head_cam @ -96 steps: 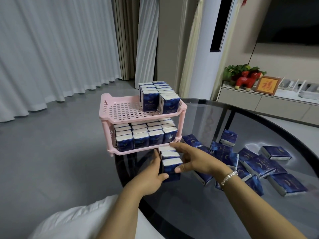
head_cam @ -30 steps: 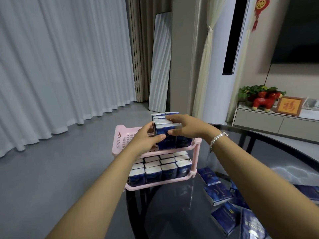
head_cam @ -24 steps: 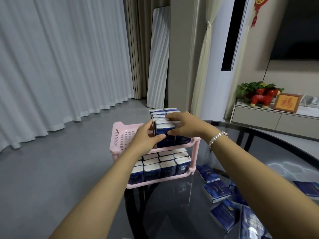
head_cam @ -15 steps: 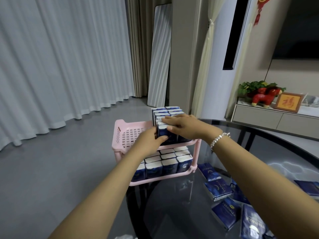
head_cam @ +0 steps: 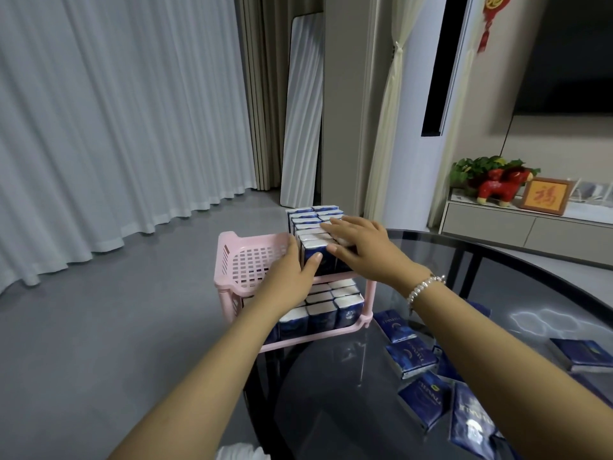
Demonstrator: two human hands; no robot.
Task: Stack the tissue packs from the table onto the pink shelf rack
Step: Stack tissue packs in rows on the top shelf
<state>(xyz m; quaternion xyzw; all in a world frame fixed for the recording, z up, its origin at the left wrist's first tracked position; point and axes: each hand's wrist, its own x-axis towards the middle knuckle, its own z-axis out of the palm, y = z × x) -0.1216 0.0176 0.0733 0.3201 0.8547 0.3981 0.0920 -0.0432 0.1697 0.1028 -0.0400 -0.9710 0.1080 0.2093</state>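
The pink shelf rack (head_cam: 249, 260) stands at the left edge of the round glass table (head_cam: 335, 413). Blue-and-white tissue packs (head_cam: 310, 220) stand in rows on the right part of its top shelf. The lower shelf's tissue packs (head_cam: 331, 312) fill it. My left hand (head_cam: 289, 277) grips the nearest top-shelf packs from the left side, thumb on the front pack (head_cam: 321, 267). My right hand (head_cam: 363, 250) rests flat on the tops of those packs, fingers straight. Several loose tissue packs (head_cam: 411, 358) lie on the glass to the right.
The left half of the top shelf shows bare pink mesh. Behind the table a low cabinet (head_cam: 497, 224) carries a red figurine (head_cam: 497, 190) and a framed picture (head_cam: 545, 195). A white panel (head_cam: 303, 111) leans on the wall. Grey floor and curtains lie left.
Both hands carried a small stack of packs from the table up to the top shelf and set it in front of the rows there. My right hand's fingers have flattened over the tops.
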